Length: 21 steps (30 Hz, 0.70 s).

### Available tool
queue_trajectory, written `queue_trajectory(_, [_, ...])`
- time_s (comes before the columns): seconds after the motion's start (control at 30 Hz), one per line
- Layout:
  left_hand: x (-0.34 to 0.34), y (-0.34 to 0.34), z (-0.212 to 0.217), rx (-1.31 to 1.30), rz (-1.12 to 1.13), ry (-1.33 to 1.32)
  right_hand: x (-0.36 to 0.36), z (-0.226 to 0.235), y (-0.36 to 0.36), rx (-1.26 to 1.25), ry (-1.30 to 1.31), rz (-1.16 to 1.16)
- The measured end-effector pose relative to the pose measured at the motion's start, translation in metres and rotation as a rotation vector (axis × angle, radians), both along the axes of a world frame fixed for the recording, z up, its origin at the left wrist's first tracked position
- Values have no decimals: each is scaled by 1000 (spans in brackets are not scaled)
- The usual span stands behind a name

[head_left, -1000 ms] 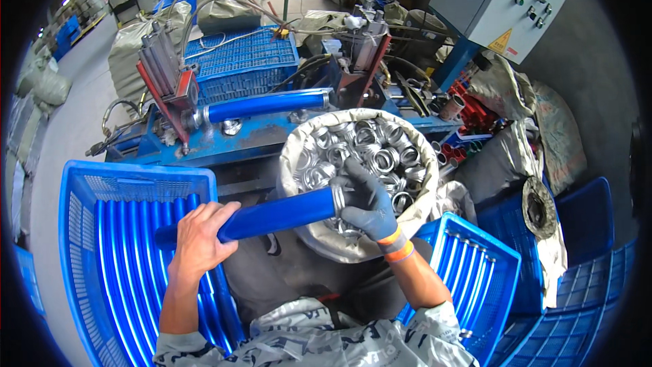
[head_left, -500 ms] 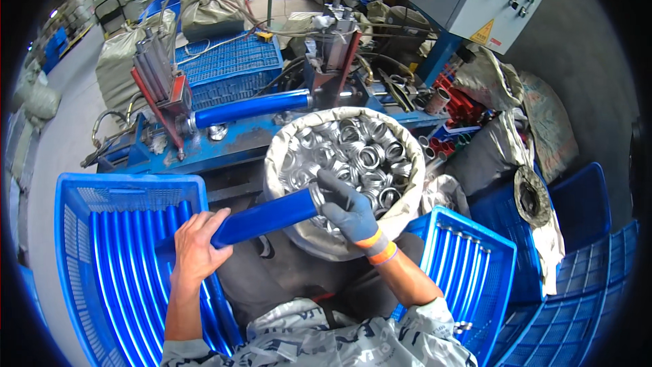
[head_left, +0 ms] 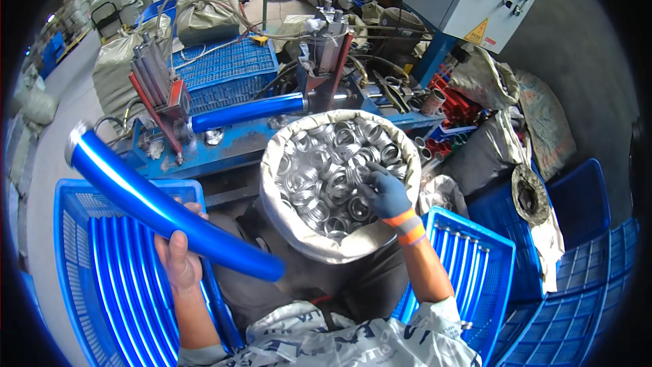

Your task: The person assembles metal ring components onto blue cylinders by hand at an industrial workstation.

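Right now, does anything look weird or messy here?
Nothing looks spilled or broken. The left hand holds a blue tube tilted over the blue crate. The gloved right hand reaches into the sack of metal rings. The workbench behind is cluttered.

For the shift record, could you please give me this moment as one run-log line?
left hand: grips blue tube, tilted | right hand: gloved, in sack of metal rings | crate: blue tubes

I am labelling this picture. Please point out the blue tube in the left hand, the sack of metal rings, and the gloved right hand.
blue tube (head_left: 156, 207): head view, middle of its shiny side.
sack of metal rings (head_left: 272, 163): head view, rolled white rim, left side.
right hand (head_left: 387, 194): head view, back of the grey glove.
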<state>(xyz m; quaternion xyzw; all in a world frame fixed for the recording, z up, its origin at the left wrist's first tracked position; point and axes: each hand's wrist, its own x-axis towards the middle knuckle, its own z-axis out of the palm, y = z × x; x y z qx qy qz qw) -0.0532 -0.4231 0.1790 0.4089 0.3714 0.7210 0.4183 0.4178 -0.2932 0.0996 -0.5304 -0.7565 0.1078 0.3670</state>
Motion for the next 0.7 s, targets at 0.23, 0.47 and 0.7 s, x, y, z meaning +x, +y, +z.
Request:
queue_trajectory(0.23, [72, 22, -47, -148, -128, -520, -70, 41, -53, -542, 1168, 445])
queue_trajectory(0.47, [76, 22, -54, -136, -15, -458, -90, 51, -56, -623, 1116, 452])
queue_trajectory(0.7, [59, 50, -69, -147, -19, -401, -105, 73, -15, -693, 919, 409])
